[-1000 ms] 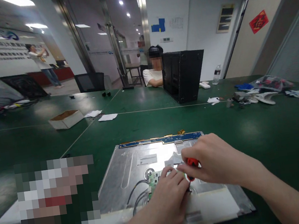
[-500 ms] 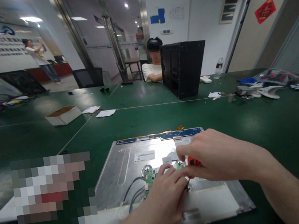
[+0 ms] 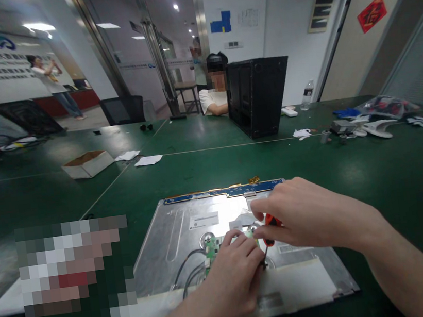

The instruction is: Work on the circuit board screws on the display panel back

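**Right hand pinches red-handled screwdriver over panel's circuit board**

Right hand (image 3: 300, 214) closed on a small screwdriver (image 3: 270, 223); only a bit of the red-orange handle shows between thumb and fingers, with a dark shaft running down below it. Hand is palm-down, knuckles up, forearm entering from the lower right corner, wrist roughly level.

Left hand (image 3: 232, 275) lies palm-down on the display panel (image 3: 175, 241), fingers curled forward, fingertips resting at the edge of the small green circuit board (image 3: 211, 248). It pins rather than grasps; whether anything sits under the fingers cannot be told. Left forearm enters from the bottom edge. The two hands touch, or nearly so, at the fingertips, right over left.

Panel lies flat, metal back up, on the green table (image 3: 374, 184), directly in front of the person. A blue strip board (image 3: 201, 195) runs along its far edge. Grey cables (image 3: 189, 273) loop out from the green board toward the near edge.

Farther off on the table: an open cardboard box (image 3: 87, 164) at left, a black computer case (image 3: 258, 95) at centre, beside a seated person (image 3: 215, 101).
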The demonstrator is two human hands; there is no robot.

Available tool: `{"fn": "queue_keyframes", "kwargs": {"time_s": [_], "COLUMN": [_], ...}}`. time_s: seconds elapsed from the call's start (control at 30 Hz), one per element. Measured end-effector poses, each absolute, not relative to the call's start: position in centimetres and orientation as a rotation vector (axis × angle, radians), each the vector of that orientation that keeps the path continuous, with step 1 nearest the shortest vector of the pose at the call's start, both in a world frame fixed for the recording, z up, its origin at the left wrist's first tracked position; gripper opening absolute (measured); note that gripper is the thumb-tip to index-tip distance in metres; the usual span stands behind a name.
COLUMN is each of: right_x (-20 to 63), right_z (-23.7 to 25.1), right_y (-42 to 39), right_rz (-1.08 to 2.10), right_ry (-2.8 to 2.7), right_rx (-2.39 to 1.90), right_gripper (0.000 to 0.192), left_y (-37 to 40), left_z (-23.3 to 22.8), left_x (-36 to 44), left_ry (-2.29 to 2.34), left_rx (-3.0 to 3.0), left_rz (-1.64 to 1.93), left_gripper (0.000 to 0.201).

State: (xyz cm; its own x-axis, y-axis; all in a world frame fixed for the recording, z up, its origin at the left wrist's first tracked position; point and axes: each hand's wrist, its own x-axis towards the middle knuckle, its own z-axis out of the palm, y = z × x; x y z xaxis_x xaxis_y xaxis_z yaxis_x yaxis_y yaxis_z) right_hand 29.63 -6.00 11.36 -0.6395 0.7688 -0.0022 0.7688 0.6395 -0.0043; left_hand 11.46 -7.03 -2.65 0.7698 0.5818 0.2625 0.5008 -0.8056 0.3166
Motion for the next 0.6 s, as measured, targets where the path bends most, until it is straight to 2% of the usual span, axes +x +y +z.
{"fn": "queue_keyframes", "kwargs": {"time_s": [0.13,0.3,0.37,0.5,0.6], "right_x": [29.9,30.1,30.0,29.4,29.3], "right_z": [11.6,11.7,11.5,11.3,11.3], "right_y": [-6.6,-7.4,-7.5,-7.4,-7.2], "right_rz": [-0.076,-0.253,-0.243,-0.133,-0.086], "right_ry": [2.895,2.954,2.938,2.878,2.872], "right_rx": [1.234,1.167,1.217,1.338,1.338], "right_gripper": [0.006,0.019,0.022,0.007,0.009], "left_y": [-6.9,-6.8,-6.9,-7.0,-7.0], "left_z": [-2.8,-2.8,-2.8,-2.9,-3.0], "left_x": [11.4,11.3,11.3,11.3,11.3], "left_ry": [0.854,0.830,0.836,0.835,0.820], "left_rx": [2.739,2.740,2.732,2.704,2.697], "left_rz": [0.498,0.496,0.494,0.550,0.593], "left_gripper": [0.015,0.016,0.013,0.021,0.019]}}
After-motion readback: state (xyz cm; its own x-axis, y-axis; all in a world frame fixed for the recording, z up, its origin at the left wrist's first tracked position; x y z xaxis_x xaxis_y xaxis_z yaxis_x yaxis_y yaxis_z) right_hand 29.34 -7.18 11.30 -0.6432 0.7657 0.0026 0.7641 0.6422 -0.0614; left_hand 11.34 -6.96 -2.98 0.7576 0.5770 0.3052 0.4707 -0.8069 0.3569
